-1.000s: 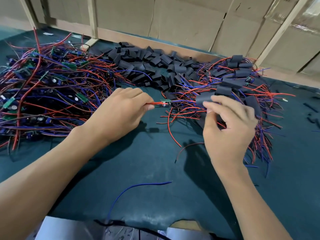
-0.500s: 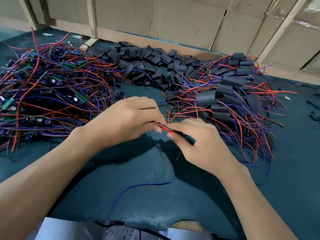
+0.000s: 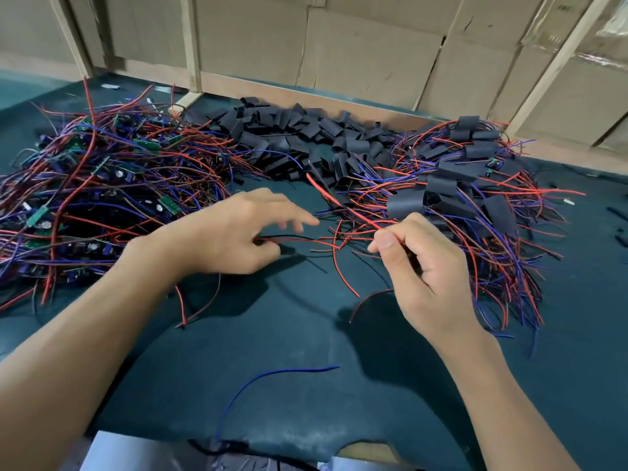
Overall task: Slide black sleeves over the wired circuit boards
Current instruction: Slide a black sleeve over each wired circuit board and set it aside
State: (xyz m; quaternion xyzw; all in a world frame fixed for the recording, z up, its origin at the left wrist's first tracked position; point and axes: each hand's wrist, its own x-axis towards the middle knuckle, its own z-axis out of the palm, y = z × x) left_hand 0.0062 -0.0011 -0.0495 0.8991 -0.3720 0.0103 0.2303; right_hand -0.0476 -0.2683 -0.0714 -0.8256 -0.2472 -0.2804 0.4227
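Backdrop: cardboard panels (image 3: 367, 45) behind a dark green tabletop (image 3: 306, 334).
Left hand (image 3: 234, 239): grip loose, fingers spread over red wires.
Right hand (image 3: 418, 266): pinches a red wire (image 3: 343, 205).
Black sleeves (image 3: 306, 137): heaped upper centre.
Wired circuit boards (image 3: 102, 185): tangled at left.
Sleeved boards (image 3: 458, 185): piled at right.

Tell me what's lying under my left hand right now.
Red and black wires run out from under the left hand onto the dark mat. Whether a circuit board sits beneath the palm is hidden.
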